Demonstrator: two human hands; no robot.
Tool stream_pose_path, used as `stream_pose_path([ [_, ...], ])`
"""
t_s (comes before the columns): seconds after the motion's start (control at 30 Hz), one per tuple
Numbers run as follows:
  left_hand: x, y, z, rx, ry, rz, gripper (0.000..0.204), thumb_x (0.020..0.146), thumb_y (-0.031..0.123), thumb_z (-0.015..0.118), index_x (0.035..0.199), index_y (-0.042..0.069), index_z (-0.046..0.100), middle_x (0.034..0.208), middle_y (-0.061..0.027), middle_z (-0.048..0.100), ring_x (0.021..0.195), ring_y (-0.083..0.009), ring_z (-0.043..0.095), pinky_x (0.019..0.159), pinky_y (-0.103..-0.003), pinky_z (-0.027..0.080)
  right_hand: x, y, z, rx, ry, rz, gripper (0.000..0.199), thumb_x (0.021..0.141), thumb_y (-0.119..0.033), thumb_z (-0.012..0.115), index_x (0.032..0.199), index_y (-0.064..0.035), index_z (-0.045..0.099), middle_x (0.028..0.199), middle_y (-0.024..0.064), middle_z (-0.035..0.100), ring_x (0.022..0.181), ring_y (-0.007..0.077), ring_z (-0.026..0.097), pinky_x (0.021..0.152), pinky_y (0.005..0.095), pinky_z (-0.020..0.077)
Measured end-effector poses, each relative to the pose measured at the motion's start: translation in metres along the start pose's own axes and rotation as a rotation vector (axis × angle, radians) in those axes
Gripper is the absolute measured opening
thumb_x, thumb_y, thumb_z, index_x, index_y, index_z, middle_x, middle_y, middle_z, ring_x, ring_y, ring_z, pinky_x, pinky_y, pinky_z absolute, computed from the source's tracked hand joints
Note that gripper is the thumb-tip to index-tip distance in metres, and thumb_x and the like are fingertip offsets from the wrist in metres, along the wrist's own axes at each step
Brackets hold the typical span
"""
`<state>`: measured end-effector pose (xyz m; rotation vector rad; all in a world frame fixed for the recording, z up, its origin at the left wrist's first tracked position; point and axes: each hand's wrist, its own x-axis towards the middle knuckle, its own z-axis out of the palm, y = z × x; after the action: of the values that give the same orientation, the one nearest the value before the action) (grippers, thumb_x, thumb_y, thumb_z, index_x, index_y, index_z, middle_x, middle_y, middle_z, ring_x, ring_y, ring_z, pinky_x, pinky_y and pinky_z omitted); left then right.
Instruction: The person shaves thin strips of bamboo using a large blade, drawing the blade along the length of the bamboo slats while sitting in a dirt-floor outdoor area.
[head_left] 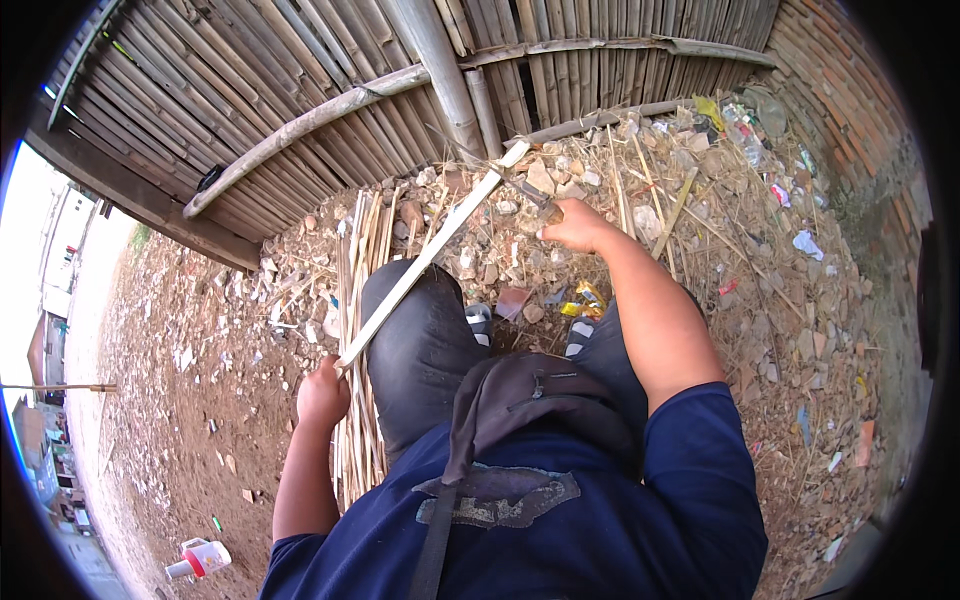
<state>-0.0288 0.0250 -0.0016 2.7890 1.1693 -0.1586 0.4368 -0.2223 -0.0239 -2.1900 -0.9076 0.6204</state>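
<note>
My left hand [322, 393] grips the near end of a long pale bamboo strip [432, 250] that slants up across my left knee toward the fence. My right hand [575, 225] is closed on the handle of a knife [527, 187] whose blade meets the far end of the strip. A bundle of thin split bamboo sticks [358, 300] lies on the ground beside my left leg, under the left hand. I am sitting, with dark trousers and a dark blue shirt; a grey bag rests on my lap.
A bamboo slat fence [300, 80] with a thick post [440, 70] stands ahead. A brick wall [840, 90] is at right. Rubble, stones and litter [720, 230] cover the ground. A white and red bottle [200, 558] lies at lower left.
</note>
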Motion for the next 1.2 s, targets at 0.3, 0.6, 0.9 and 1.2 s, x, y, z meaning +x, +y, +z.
stream_pose_path([
  [0.3, -0.010, -0.013, -0.004, -0.034, 0.026, 0.054, 0.040, 0.085, 0.007, 0.054, 0.124, 0.006, 0.059, 0.084, -0.0285, 0.069, 0.081, -0.0466, 0.069, 0.077, -0.057, 0.056, -0.028, -0.047, 0.002, -0.547, 0.023, -0.216, 0.016, 0.082, -0.017, 0.067, 0.098, -0.0157, 0.067, 0.086, 0.0122, 0.072, 0.088, 0.0349, 0.071, 0.077, 0.0492, 0.0564],
  [0.6, -0.028, -0.044, -0.016, 0.002, -0.044, 0.122, 0.035, 0.086, 0.007, 0.053, 0.120, 0.009, 0.062, 0.087, -0.0262, 0.070, 0.083, -0.0460, 0.069, 0.078, -0.057, 0.056, -0.022, -0.037, -0.001, -0.541, 0.055, -0.087, 0.022, 0.081, -0.016, 0.069, 0.102, -0.0116, 0.069, 0.096, 0.0144, 0.073, 0.094, 0.0354, 0.071, 0.082, 0.0491, 0.0563],
  [0.9, -0.022, -0.055, -0.008, -0.051, -0.046, 0.104, 0.037, 0.085, 0.007, 0.055, 0.121, 0.003, 0.061, 0.087, -0.0274, 0.070, 0.083, -0.0459, 0.069, 0.078, -0.056, 0.057, -0.021, -0.030, 0.005, -0.430, 0.145, -0.136, 0.030, 0.080, -0.022, 0.073, 0.107, -0.0096, 0.070, 0.097, 0.0185, 0.073, 0.096, 0.0376, 0.070, 0.085, 0.0475, 0.0561],
  [1.2, -0.022, -0.051, -0.001, -0.020, -0.042, 0.061, 0.039, 0.084, 0.009, 0.056, 0.122, 0.004, 0.061, 0.086, -0.0270, 0.069, 0.082, -0.0461, 0.068, 0.077, -0.055, 0.057, -0.015, -0.022, 0.019, -0.131, -0.013, -0.113, 0.032, 0.080, -0.027, 0.075, 0.106, -0.0080, 0.070, 0.096, 0.0185, 0.073, 0.091, 0.0368, 0.070, 0.083, 0.0468, 0.0547],
])
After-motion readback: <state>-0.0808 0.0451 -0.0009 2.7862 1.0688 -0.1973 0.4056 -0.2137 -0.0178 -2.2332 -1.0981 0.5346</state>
